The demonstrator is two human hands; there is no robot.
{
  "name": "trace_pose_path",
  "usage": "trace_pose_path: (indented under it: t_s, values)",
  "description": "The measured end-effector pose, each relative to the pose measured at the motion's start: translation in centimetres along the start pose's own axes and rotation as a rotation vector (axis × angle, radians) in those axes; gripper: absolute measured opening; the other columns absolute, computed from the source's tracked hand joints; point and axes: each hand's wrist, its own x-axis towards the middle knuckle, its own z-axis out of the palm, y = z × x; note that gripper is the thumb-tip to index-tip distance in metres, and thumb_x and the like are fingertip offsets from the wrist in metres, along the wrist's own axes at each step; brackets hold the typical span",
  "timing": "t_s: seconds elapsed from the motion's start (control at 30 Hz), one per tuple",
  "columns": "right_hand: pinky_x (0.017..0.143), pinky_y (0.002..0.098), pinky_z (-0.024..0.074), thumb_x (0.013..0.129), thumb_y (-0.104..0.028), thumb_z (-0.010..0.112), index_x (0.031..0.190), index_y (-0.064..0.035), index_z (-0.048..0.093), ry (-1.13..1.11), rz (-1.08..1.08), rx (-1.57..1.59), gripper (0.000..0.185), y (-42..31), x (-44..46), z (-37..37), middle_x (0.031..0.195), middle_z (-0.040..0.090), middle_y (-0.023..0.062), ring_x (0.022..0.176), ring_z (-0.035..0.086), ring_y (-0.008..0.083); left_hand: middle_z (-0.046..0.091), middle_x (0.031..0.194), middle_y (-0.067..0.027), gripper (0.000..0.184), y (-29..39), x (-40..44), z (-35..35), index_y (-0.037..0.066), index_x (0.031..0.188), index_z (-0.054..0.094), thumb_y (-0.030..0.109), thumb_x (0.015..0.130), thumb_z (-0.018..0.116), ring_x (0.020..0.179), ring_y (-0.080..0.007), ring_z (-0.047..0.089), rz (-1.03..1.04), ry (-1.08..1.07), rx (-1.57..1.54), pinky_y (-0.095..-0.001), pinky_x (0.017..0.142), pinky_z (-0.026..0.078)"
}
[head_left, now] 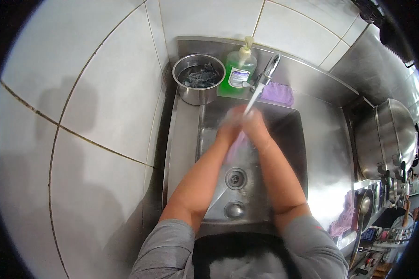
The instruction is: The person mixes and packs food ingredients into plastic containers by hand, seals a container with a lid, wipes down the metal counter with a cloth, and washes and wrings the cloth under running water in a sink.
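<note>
Water from the tap (268,74) runs onto my two hands, close together over the steel sink (284,195). My left hand (231,122) and my right hand (254,123) are closed and pressed together, their fingers blurred by motion and spray. A pink cloth (237,145) hangs out below them, with its upper part hidden in the grip. Further down in the basin are the drain (236,178) and a round metal strainer or stopper (234,210).
Behind the basin stand a steel pot (197,95) with dark contents, a green soap pump bottle (237,74) and a folded purple cloth (278,94). To the right are a large steel pot (386,139), another purple cloth (343,218) and a ladle (365,205). A tiled wall (102,116) borders the left.
</note>
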Motion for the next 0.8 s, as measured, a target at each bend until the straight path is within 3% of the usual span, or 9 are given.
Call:
trace_pose_path:
  t_s: [0.07,0.23,0.27,0.33,0.4,0.43,0.53,0.63,0.8]
  values:
    - [0.066,0.0316,0.0471,0.079,-0.010,0.058,0.091,0.0020,0.061,0.268,-0.025,-0.226,0.017,-0.2,0.8,-0.7,0.075,0.062,0.0140,0.070,0.060,0.0205,0.059,0.109,-0.0112,0.042,0.5,0.2,-0.2,0.001,0.120,0.046,0.023,0.085,0.055,0.096,-0.0236,0.058,0.110,-0.012,0.790,-0.0383,0.078,0.048]
    - [0.076,0.0332,0.0463,0.085,-0.007,0.051,0.098,-0.0001,0.060,0.340,-0.099,-0.152,0.017,-3.1,4.1,-3.0,0.087,0.063,0.0164,0.083,0.061,0.0220,0.059,0.100,-0.0156,0.040,-4.5,2.3,-2.0,0.000,0.117,0.047,0.004,0.078,0.054,0.088,-0.0279,0.061,-0.058,0.315,0.110,-0.0392,0.073,0.051]
    - [0.080,0.0348,0.0454,0.086,-0.008,0.052,0.103,-0.0002,0.059,0.401,-0.204,-0.097,0.020,-3.9,5.0,-3.1,0.092,0.062,0.0177,0.086,0.060,0.0246,0.059,0.100,-0.0156,0.040,-3.8,2.1,-1.8,0.000,0.117,0.047,0.004,0.078,0.054,0.088,-0.0279,0.061,-0.053,0.316,0.109,-0.0392,0.073,0.051]
    - [0.084,0.0363,0.0444,0.086,-0.009,0.052,0.107,-0.0004,0.057,0.472,-0.325,-0.036,0.023,-5.2,7.6,-3.2,0.096,0.061,0.0190,0.089,0.059,0.0272,0.060,0.101,-0.0146,0.039,0.8,0.7,-0.9,0.001,0.117,0.047,0.003,0.079,0.052,0.091,-0.0268,0.061,-0.057,0.172,-0.577,-0.0404,0.076,0.052]
    - [0.092,0.0396,0.0399,0.090,-0.020,0.050,0.115,0.0002,0.053,0.649,-0.802,-0.362,0.032,-6.2,10.7,-3.6,0.104,0.058,0.0207,0.099,0.055,0.0330,0.059,0.102,-0.0140,0.037,5.2,-0.1,-0.6,0.001,0.117,0.047,0.003,0.080,0.050,0.093,-0.0260,0.061,0.027,0.090,-0.615,-0.0406,0.078,0.052]
    - [0.092,0.0396,0.0399,0.090,-0.020,0.050,0.115,0.0002,0.053,0.659,-0.812,-0.361,0.032,-7.1,11.8,-4.0,0.104,0.058,0.0207,0.099,0.055,0.0330,0.059,0.103,-0.0133,0.035,6.9,-0.2,-0.4,0.002,0.117,0.047,0.003,0.082,0.048,0.096,-0.0252,0.060,0.100,0.014,-0.657,-0.0408,0.081,0.051]
    - [0.097,0.0392,0.0351,0.095,-0.044,0.027,0.110,-0.0014,0.060,0.274,-0.509,-0.092,0.056,-9.2,15.7,-5.4,0.112,0.057,0.0226,0.110,0.050,0.0364,0.057,0.110,-0.0133,0.031,11.3,3.0,0.3,0.003,0.118,0.046,0.008,0.088,0.045,0.101,-0.0261,0.058,0.204,0.091,-0.620,-0.0418,0.085,0.049]
    - [0.095,0.0374,0.0369,0.095,-0.043,0.024,0.104,-0.0032,0.064,0.101,-0.128,0.010,0.057,-9.6,18.3,-5.6,0.109,0.059,0.0222,0.105,0.053,0.0353,0.055,0.115,-0.0127,0.030,14.6,6.5,0.7,0.003,0.119,0.045,0.014,0.092,0.043,0.105,-0.0267,0.056,0.156,0.073,-0.691,-0.0425,0.090,0.045]
    - [0.092,0.0395,0.0395,0.096,-0.034,0.026,0.106,-0.0075,0.063,0.018,-0.189,-0.304,0.046,-9.2,17.5,-5.9,0.108,0.061,0.0170,0.103,0.056,0.0304,0.056,0.115,-0.0133,0.030,13.8,10.0,0.3,0.003,0.117,0.049,0.019,0.093,0.043,0.106,-0.0277,0.056,0.073,0.054,-0.668,-0.0441,0.091,0.043]
